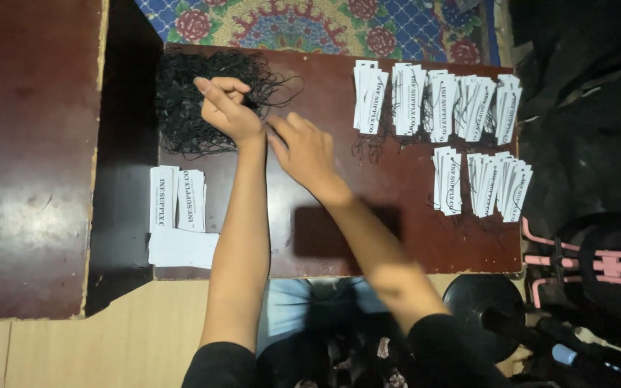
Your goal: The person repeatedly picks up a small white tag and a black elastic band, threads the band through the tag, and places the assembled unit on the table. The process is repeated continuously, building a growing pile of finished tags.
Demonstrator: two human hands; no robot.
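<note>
My left hand [228, 108] rests on a tangled pile of thin black strings [185, 100] at the far left of a dark brown board [325, 237], its fingers curled and pinching strands. My right hand [303, 147] lies just to the right of it, fingers pointing toward the pile, touching the left hand's wrist area; whether it holds a strand I cannot tell. A small stack of white paper tags [177, 201] with black print lies near the board's left edge, with a blank white sheet [181, 248] below it.
Several rows of white tags with black strings attached [436, 100] are laid out at the board's far right, with more [483, 183] below. A reddish-brown table [30, 158] stands left. A patterned rug [310, 25] lies beyond. A pink frame [598, 262] sits at right.
</note>
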